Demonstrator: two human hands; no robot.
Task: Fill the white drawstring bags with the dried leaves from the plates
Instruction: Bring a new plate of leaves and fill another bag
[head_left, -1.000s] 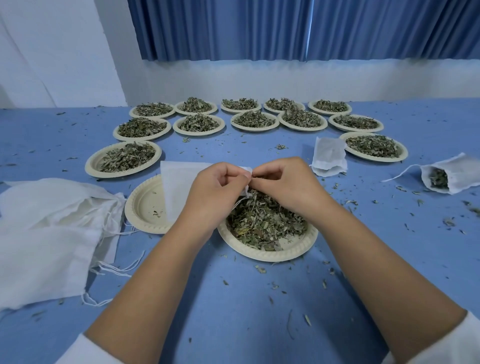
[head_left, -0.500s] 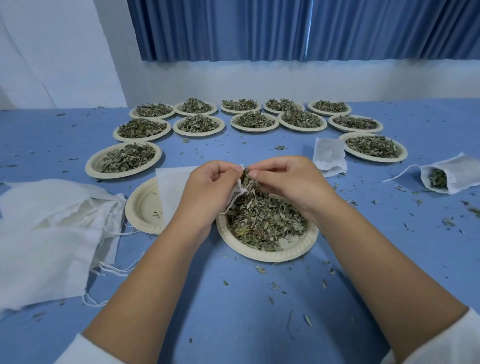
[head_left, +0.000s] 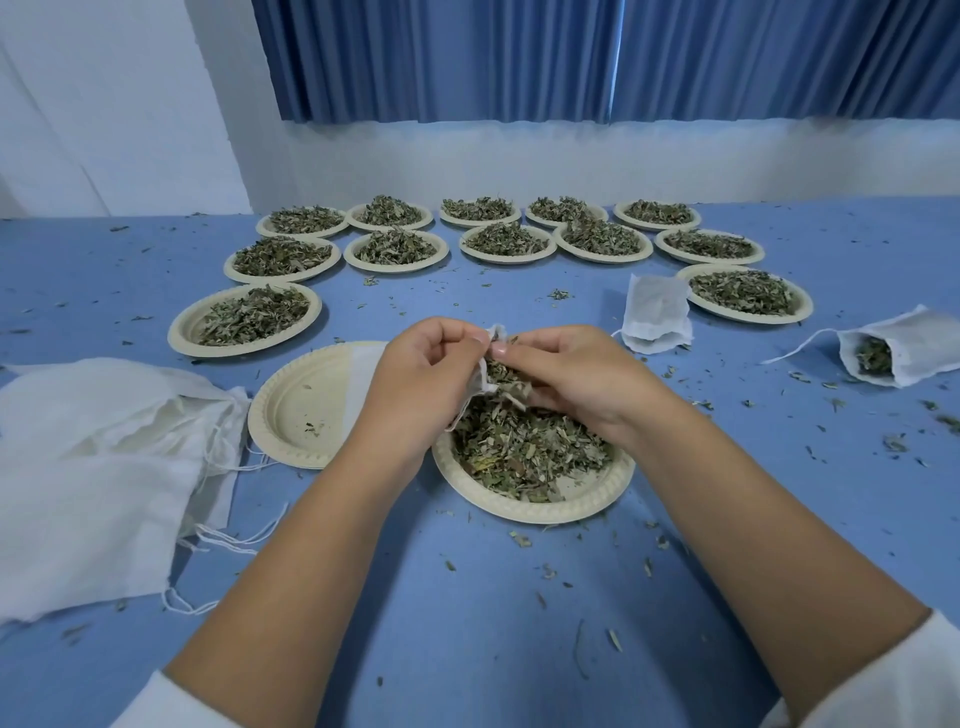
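Both hands are up over the near plate (head_left: 597, 501), which is half full of dried leaves (head_left: 524, 452). The left hand (head_left: 426, 384) has its fingers curled and pinches the left edge of the white bag (head_left: 362, 382) at its mouth. The right hand (head_left: 576, 379) pinches the opposite edge, thumb and forefinger meeting at the top of the rim, so the two hands almost touch. The mouth is pulled apart just above the leaf heap and leaves show inside the opening. Can't tell if the right hand's lower fingers also hold leaves. The rest of the bag trails left behind the left hand, draped over the empty plate (head_left: 301, 410), which touches the near plate's left side. A pile of spare bags (head_left: 93, 467) with loose strings lies at the left, just beside the empty plate. A small bag (head_left: 655, 312) sits to the right of the hands, next to a full plate. A filled bag (head_left: 904, 353) lies on its side at the far right, mouth toward the hands, leaves visible, string trailing. Twelve heaped plates (head_left: 506, 258) curve round the far side. Leaf crumbs are all over the blue table (head_left: 467, 649). White sleeves (head_left: 883, 686) show at the bottom corners, with a blue curtain (head_left: 519, 57) behind.
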